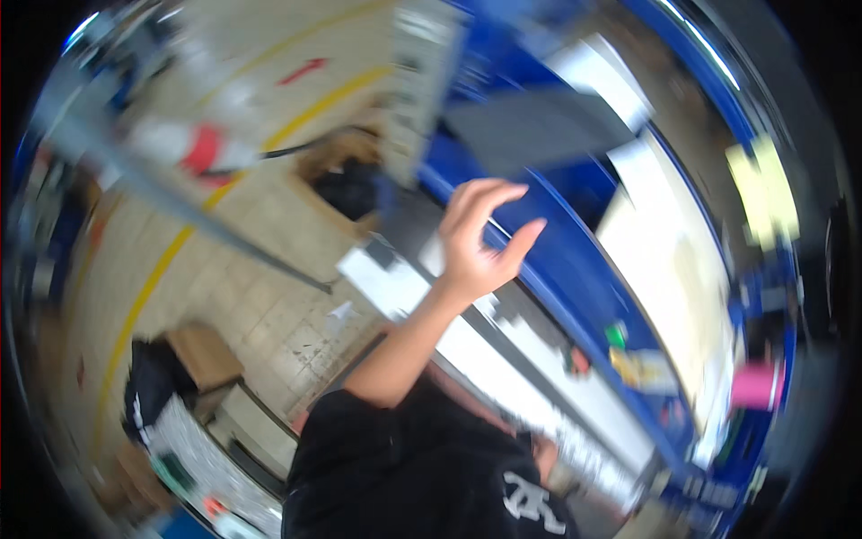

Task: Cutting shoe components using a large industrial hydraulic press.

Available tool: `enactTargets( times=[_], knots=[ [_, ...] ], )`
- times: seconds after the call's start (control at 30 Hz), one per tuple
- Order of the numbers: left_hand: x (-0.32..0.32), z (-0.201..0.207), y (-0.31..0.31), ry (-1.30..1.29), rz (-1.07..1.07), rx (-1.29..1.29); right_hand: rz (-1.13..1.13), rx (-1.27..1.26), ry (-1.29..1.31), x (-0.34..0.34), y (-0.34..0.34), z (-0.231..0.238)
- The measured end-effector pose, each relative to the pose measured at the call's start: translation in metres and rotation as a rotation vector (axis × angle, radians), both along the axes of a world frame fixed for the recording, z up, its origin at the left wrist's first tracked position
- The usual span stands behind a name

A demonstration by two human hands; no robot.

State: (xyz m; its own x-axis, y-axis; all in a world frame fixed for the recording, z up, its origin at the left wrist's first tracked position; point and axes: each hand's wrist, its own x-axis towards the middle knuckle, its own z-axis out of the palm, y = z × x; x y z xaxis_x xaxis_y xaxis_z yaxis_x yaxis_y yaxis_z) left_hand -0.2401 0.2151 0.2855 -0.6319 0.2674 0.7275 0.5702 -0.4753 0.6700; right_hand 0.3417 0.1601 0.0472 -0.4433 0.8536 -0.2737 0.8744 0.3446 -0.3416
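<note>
Fingers point(471, 205) of the left hand point(473, 250) stand spread from the thumb point(526, 241) in a loose curve, with nothing held between them. From where I stand, this hand is over or just beside the blue ledge point(584, 269) of the desk; I cannot tell if they touch. Of the right hand I cannot be sure: only a small patch of skin point(544, 456) shows beside the black shirt point(386, 467). Farther along the ledge lie a small green object point(615, 336) and a yellowish packet point(645, 368). To reach well here, I think, the person should keep the wrist relaxed, slow down near the hard edge, and close fingers and thumb evenly only after contact.
</note>
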Motion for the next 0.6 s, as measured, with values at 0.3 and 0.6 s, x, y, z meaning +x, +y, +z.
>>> enactTargets(
  times=[0.3, 0.6],
  knots=[
    [0.146, -0.044, 0.080, 0.610, -0.359, -0.470, -0.130, 0.115, 0.138, -0.029, -0.011, 0.020],
    [0.201, -0.054, 0.100, 0.547, -0.171, -0.480, -0.217, 0.168, 0.216, -0.017, -0.024, 0.009]
  ],
)
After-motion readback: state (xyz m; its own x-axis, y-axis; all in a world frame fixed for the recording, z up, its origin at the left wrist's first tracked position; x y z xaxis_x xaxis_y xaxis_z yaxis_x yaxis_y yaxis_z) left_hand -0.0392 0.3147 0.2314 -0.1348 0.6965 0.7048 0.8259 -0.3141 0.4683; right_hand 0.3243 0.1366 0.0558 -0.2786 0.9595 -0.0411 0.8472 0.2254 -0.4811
